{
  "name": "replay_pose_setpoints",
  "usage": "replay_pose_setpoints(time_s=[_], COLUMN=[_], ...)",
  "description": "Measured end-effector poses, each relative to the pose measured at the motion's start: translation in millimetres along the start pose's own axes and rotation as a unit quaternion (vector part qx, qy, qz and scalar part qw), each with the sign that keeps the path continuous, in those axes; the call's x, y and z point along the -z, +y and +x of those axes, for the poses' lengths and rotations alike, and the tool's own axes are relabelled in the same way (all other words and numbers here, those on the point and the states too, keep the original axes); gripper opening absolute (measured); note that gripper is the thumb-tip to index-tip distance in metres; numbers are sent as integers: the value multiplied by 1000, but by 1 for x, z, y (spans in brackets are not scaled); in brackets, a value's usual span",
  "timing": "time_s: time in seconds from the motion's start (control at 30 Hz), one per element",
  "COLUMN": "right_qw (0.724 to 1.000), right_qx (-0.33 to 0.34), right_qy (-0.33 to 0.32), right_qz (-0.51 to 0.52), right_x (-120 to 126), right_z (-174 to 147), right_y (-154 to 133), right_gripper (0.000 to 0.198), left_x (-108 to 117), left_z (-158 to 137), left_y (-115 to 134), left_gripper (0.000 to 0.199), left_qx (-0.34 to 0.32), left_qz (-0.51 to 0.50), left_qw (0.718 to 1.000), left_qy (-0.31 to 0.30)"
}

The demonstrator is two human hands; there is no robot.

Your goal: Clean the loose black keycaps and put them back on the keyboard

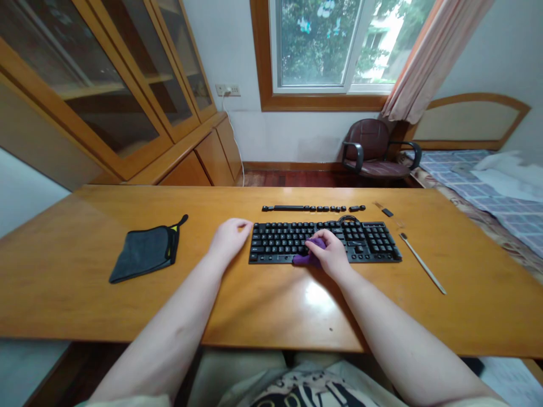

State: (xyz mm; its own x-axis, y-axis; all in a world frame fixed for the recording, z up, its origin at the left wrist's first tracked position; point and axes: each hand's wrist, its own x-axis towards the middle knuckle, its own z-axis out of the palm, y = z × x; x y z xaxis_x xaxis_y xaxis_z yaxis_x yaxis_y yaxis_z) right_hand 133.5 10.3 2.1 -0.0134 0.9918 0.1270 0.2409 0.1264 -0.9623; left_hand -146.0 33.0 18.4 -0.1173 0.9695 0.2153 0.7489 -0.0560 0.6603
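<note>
A black keyboard (280,237) lies on the wooden desk, and gaps show along its bottom row where keycaps are off. My right hand (333,257) is closed on a bunched purple cloth (309,259), pressed against the keyboard's lower middle. At the keyboard's left end, my left hand (231,240) has its fingers curled in, with the tips at the upper left corner. Behind the keyboard runs a row of loose black keycaps (288,208). To the right rests a thin, pale-handled brush (424,264) with a dark tip.
A folded dark grey cloth (142,254) with a black loop lies on the desk's left side. A small black piece (387,212) sits behind the keyboard's right end. Beyond the desk (271,316) stand a chair (373,147), a bed (500,181) and a cabinet (169,141).
</note>
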Motion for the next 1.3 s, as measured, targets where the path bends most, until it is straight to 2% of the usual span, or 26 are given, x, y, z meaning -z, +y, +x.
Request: replay_pose_setpoints(time_s=[0.07,0.13,0.23,0.47,0.73,0.83,0.93,1.0,1.07,1.1,1.13,1.17,1.2,1.3], right_qw=[1000,1000,1000,999,999,999,996,994,994,995,995,996,995,989], right_qx=[0,1,4,13,22,23,65,87,73,57,41,27,16,2], right_qy=[-6,-13,-19,-25,-20,-30,-57,-70,-79,-83,-86,-90,-93,-114], right_qz=[2,5,-3,-16,-28,-16,12,19,13,9,8,13,24,96], right_x=[0,1,2,1,2,3,5,5,5,4,3,2,0,-5], right_z=[0,0,0,0,0,1,1,2,2,1,1,0,-1,-3], right_y=[1,1,0,-1,-2,-2,-4,-5,-5,-5,-4,-3,-2,0], right_gripper=[20,19,18,18,18,17,15,14,16,19,22,27,31,36], left_x=[-12,-27,-43,-54,-58,-55,-45,-37,-33,-32,-32,-34,-36,-47], left_z=[36,63,85,100,104,98,81,61,35,21,7,-6,-18,-44], left_y=[-14,-27,-36,-37,-40,-41,-44,-44,-37,-30,-21,-10,3,42], left_gripper=[30,40,46,43,28,36,44,45,43,41,39,38,36,29], left_qx=[57,62,46,-20,18,55,106,138,157,166,178,173,147,11], left_qz=[-150,-181,-197,-152,-160,-204,-252,-275,-291,-300,-321,-333,-337,-281], left_qw=[986,980,979,987,986,977,961,949,940,934,917,906,907,950], left_qy=[43,55,38,-58,-49,-20,36,62,83,104,155,193,206,137])
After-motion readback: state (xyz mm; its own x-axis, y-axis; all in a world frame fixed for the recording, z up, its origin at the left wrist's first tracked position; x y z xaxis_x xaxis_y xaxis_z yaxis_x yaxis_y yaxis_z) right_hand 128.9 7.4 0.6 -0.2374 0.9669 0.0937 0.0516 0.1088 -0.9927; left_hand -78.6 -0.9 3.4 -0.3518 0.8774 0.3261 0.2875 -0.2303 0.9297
